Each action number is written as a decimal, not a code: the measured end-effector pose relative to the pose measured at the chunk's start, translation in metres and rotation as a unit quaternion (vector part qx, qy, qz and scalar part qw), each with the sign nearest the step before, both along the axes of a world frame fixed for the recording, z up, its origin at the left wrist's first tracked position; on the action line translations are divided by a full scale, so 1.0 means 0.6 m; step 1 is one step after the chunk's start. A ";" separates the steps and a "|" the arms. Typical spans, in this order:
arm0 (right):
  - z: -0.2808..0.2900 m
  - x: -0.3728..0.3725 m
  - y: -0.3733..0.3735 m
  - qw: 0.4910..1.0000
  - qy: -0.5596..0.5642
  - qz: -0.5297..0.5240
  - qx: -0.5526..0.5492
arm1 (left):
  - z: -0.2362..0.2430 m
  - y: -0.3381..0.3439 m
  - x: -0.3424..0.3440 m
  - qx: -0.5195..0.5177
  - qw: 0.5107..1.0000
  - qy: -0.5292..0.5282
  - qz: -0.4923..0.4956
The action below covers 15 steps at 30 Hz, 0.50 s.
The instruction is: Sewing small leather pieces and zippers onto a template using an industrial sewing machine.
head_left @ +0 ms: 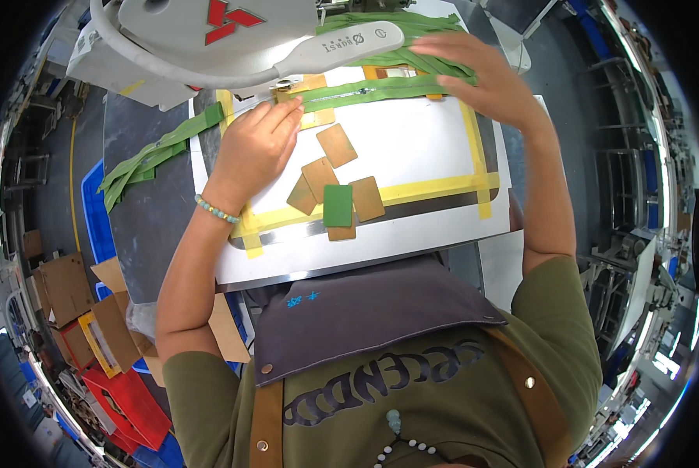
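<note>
A green zipper with a metal slider lies stretched from left to right across the far part of the white work board. My left hand has its fingers pressed together on the zipper's left end. At the other end is my right hand, fingers stretched out and apart from the thumb, which rests at the zipper's edge. Beyond that hand lies a pile of more green zippers. Small tan cards and one green card lie on the board nearer to me, partly overlapping.
A white sewing machine head with a white control bar hangs over the far side. Yellow tape frames the white board. Several green zippers drape at the left. Cardboard boxes and a red bin stand below left.
</note>
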State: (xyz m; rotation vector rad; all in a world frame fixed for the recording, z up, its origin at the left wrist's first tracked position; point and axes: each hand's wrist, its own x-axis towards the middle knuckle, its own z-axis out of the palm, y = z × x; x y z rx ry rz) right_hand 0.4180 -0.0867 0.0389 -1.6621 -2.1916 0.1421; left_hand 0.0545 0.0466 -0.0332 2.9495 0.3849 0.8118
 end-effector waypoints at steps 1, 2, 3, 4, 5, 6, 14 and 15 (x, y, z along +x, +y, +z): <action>-0.012 -0.024 0.020 1.000 0.022 -0.004 0.011 | 0.002 -0.001 0.002 0.025 1.000 0.008 0.008; -0.021 -0.050 0.042 0.999 0.046 -0.005 0.023 | 0.003 -0.002 0.001 0.026 1.000 0.008 0.009; -0.023 -0.078 0.063 0.999 0.046 -0.004 0.023 | 0.003 -0.003 0.000 0.039 0.999 0.008 0.011; -0.027 -0.108 0.085 0.975 0.214 -0.001 -0.065 | 0.001 -0.003 -0.002 0.051 0.999 0.008 0.013; -0.030 -0.134 0.103 0.915 0.374 0.002 -0.151 | 0.000 -0.004 -0.004 0.051 0.999 0.008 0.016; -0.043 -0.150 0.119 0.915 0.373 0.005 -0.152 | 0.000 -0.004 -0.006 0.054 0.998 0.010 0.018; -0.095 -0.133 0.161 0.574 0.788 0.147 -0.167 | 0.008 -0.002 -0.004 0.022 1.000 0.010 0.015; -0.079 -0.127 0.145 0.575 0.787 0.147 -0.169 | 0.009 -0.001 -0.004 0.013 1.000 0.010 0.009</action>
